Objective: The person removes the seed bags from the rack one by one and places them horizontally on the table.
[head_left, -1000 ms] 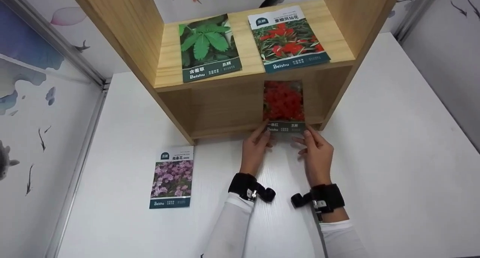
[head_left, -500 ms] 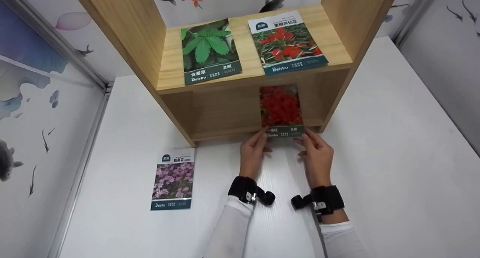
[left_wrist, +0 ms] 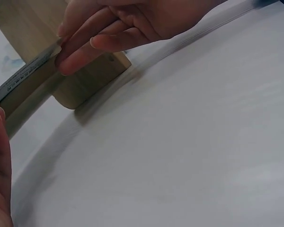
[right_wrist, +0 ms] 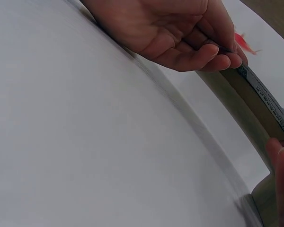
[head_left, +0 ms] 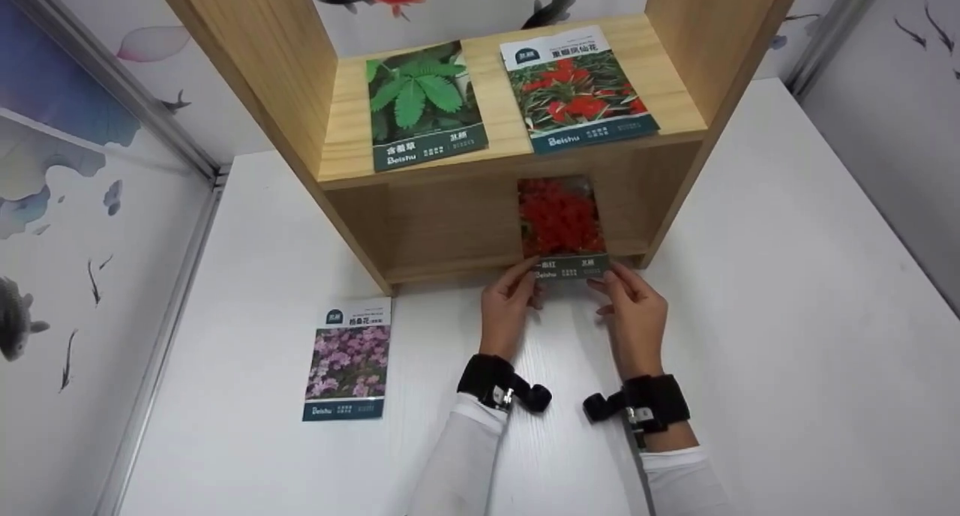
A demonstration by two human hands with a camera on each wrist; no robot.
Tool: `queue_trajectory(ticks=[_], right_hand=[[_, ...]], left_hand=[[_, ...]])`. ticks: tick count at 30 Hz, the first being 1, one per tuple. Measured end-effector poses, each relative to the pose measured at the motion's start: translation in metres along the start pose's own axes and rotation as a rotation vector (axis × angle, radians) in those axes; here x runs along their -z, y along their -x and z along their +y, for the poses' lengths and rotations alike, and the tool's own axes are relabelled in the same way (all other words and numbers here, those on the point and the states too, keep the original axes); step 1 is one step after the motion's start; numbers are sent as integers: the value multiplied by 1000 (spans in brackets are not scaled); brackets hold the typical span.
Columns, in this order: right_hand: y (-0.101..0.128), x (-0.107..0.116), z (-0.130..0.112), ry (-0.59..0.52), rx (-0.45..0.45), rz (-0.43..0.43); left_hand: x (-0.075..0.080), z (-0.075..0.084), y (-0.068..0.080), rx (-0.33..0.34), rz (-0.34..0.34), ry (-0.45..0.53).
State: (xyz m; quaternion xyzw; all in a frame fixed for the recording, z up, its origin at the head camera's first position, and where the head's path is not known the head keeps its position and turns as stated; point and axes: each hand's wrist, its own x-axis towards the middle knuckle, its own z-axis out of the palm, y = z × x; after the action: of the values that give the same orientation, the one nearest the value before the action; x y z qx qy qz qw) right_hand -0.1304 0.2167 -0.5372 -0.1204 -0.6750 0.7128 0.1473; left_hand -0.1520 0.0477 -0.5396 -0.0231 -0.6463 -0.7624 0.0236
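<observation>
At the lower shelf mouth: red-flower seed packet (head_left: 561,227) lying flat, far end inside the lower compartment of the wooden shelf unit (head_left: 442,223), near dark-green strip still at the front lip.
Left hand (head_left: 508,304): pinching the packet's near left corner, thumb and fingers curled on the edge; same pinch seen close in the left wrist view (left_wrist: 109,28), packet edge (left_wrist: 23,75) running out from the fingertips over the shelf base.
Right hand (head_left: 636,313): pinching the near right corner, fingers bent round the strip; in the right wrist view (right_wrist: 180,33) fingertips closed on the thin packet edge (right_wrist: 265,101).
Against one second ago: packet further in, green strip nearer the shelf's front edge, less of it over the white table (head_left: 787,313); against half a second ago only slightly deeper. Both hands forward with it, grip unchanged.
Upper shelf: green-leaf seed packet (head_left: 424,103) left, red-and-green flower packet (head_left: 577,88) right, side by side, apart, unmoved.
On the table, left of the hands: purple-flower seed packet (head_left: 349,358), flat, well apart from the shelf, unmoved.
Wrists: black straps (head_left: 491,377) on both, white sleeves (head_left: 457,456) below.
</observation>
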Motion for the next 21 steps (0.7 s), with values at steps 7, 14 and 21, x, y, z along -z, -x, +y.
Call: queue_trajectory(ticks=[7,14,21], right_hand=[[4,1,-4,-79,-45,-12],[6,2,-6,-105,-52,-23],[8,0,-6,-64,-39,-60]], left_hand=[[0,7,9,4,-15,46],[-2,26,22,30,-58,86],[-1,26,26,32,-21,120]])
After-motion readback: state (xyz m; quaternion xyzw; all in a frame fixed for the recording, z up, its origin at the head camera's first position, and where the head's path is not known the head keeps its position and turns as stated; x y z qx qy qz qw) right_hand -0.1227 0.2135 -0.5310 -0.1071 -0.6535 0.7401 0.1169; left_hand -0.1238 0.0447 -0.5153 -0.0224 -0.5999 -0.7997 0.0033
